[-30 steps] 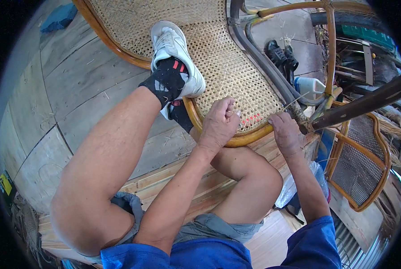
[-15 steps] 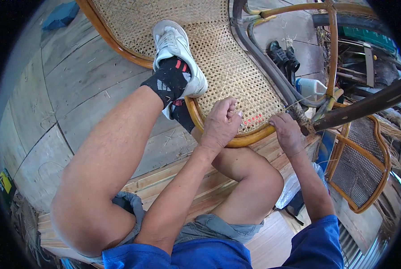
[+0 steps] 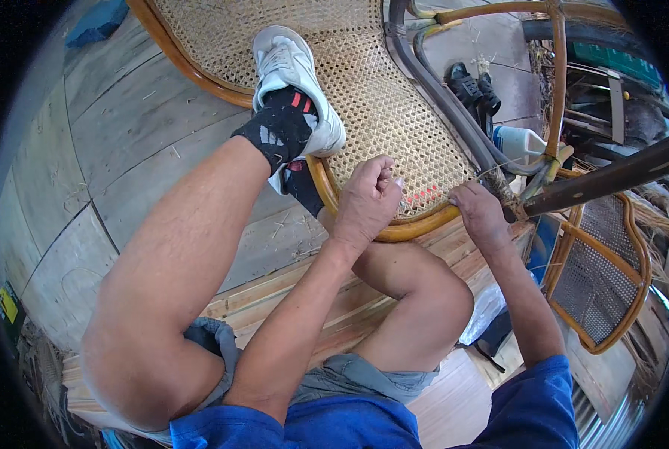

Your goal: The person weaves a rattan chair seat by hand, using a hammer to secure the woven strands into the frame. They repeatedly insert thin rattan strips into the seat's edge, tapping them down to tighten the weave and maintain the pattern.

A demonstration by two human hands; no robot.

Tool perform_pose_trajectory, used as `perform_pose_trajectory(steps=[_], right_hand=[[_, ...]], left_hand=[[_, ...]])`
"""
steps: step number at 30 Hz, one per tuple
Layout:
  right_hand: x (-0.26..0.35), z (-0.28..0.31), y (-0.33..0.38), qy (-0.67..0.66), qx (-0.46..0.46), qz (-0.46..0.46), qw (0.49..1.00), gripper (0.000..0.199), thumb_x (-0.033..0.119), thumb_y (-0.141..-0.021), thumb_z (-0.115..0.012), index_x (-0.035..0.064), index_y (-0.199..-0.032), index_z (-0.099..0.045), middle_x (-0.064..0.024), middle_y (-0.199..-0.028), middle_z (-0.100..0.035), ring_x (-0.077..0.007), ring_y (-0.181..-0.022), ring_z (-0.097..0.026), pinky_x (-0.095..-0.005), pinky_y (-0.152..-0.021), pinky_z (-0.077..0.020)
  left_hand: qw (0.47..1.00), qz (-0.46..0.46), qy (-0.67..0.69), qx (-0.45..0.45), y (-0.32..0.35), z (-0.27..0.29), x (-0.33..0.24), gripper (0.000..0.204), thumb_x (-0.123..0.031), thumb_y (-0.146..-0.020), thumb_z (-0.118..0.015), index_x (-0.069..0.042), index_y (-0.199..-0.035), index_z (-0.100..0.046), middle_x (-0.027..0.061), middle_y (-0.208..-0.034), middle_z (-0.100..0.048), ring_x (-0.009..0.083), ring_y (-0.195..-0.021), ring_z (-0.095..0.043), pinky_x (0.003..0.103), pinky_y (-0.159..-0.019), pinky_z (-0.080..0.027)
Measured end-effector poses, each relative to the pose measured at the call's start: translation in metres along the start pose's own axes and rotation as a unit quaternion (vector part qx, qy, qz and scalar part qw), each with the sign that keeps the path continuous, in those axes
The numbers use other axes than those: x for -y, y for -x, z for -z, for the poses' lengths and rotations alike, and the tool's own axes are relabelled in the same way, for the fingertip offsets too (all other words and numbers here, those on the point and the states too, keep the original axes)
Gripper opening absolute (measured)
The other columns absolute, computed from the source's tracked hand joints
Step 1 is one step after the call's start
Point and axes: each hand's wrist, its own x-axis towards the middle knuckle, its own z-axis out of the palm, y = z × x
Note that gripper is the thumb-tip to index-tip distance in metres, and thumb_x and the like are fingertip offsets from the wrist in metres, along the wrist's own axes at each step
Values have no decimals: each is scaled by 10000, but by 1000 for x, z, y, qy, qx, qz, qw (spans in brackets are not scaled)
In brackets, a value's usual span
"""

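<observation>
A woven cane seat panel (image 3: 394, 135) in a bent rattan frame (image 3: 417, 229) lies in front of me, one corner near my knees. My left hand (image 3: 364, 200) is over the weave just inside the frame, its fingers curled closed; what they hold, if anything, is too small to make out. At the frame's right corner my right hand (image 3: 481, 212) pinches its fingertips together against the rim. A thin cane strand (image 3: 499, 166) sticks out beside those fingers; its hidden end may be in them. Between the hands, red marks (image 3: 423, 196) show on the weave.
My white shoe (image 3: 293, 82) rests on the panel's left edge. Dark poles (image 3: 604, 176) stand at the right, near a white jug (image 3: 518, 144) and black sandals (image 3: 473, 93). Another cane panel (image 3: 600, 277) leans at the lower right. I sit on wooden planks (image 3: 275, 303).
Both hands stay almost in place, with slight shifts of the fingers. The view has moved a little; nothing is visibly let go.
</observation>
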Motion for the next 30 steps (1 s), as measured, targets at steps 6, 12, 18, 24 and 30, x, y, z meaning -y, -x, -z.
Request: perform_pose_trajectory(steps=[6, 12, 18, 24, 30], right_hand=[[-8, 6, -16, 9, 83, 2, 996, 117, 75, -817, -498, 81, -858, -608, -130, -868, -587, -334, -865, -598, -436, -704, -491], [-4, 18, -18, -48, 19, -79, 996, 97, 101, -828, -555, 21, -862, -597, -155, -869, -602, -336, -870, -606, -404, -745, -485], [25, 21, 125, -190, -184, -334, 905, 153, 136, -878, -593, -14, -905, -602, -180, -840, -605, -293, -820, -606, -357, -738, -463], [130, -103, 311, -293, -85, -529, 792, 156, 132, -841, -624, -16, -890, -628, -193, -809, -627, -337, -755, -615, -401, -698, -486], [190, -131, 314, -519, -186, -565, 614, 272, 219, -909, -524, -23, -999, -613, -147, -873, -640, -247, -829, -614, -330, -749, -484]], left_hand=[[1000, 20, -12, 9, -2, -2, -2, 345, -133, -824, -631, 22, -1127, -575, 77, -871, -598, 119, -729, -563, 253, -669, -493], [999, 46, 1, 28, -3, -2, 1, 331, -132, -836, -608, 21, -1127, -573, 49, -847, -592, 108, -721, -550, 249, -674, -485], [997, 64, 8, 34, -1, 0, 4, 305, -118, -852, -585, 30, -1118, -577, 71, -849, -601, 117, -720, -561, 264, -670, -487], [996, 49, -47, 51, -3, 1, -10, 271, -103, -869, -565, 25, -1106, -595, 72, -849, -610, 110, -716, -553, 257, -674, -480], [972, -75, -211, 74, -2, -13, -12, 179, -156, -864, -562, -20, -957, -633, 139, -855, -622, 261, -777, -601, 371, -745, -483]])
